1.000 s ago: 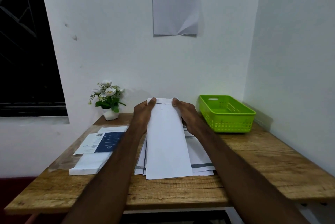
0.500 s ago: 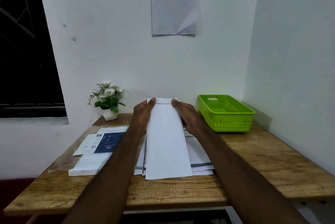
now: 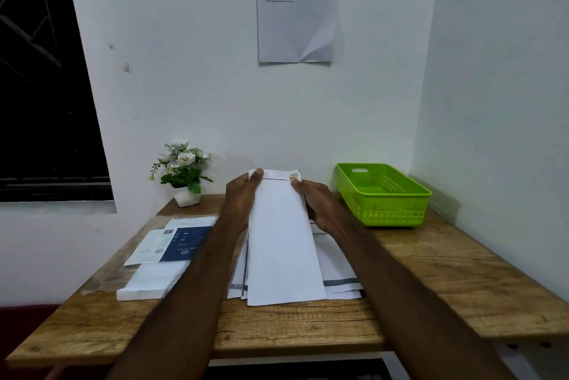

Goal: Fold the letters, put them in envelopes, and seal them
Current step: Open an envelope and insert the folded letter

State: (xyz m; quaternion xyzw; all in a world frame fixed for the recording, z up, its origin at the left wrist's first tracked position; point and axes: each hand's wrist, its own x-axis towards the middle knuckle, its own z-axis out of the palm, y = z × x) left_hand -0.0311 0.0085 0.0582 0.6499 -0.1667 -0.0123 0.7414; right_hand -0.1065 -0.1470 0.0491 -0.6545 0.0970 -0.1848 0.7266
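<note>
Envelope: we hold a long white envelope [image 3: 283, 244] lengthwise over the middle of the bench [image 3: 446, 281], its near end resting on the papers close to the front edge, its far end raised toward the back edge
Left hand: our left hand [image 3: 241, 204] grips the far left corner, thumb on top at the flap line, fingers curled beneath
Right hand: our right hand [image 3: 321, 205] pinches the far right corner, thumb tip pressed on the flap line, the other fingers hidden below the paper
Letters: a loose pile of white sheets with grey bands [image 3: 334, 272] lies under the envelope, reaching almost to the front edge
Left side: a stack of white envelopes [image 3: 151, 282] sits near the left edge, with a blue and white leaflet [image 3: 175, 245] just behind it
Back left corner: a small pot of white flowers [image 3: 181, 173]
Back right corner: a green plastic basket [image 3: 383, 195] against the wall
Wall: a printed sheet [image 3: 295, 7] hangs above the bench
</note>
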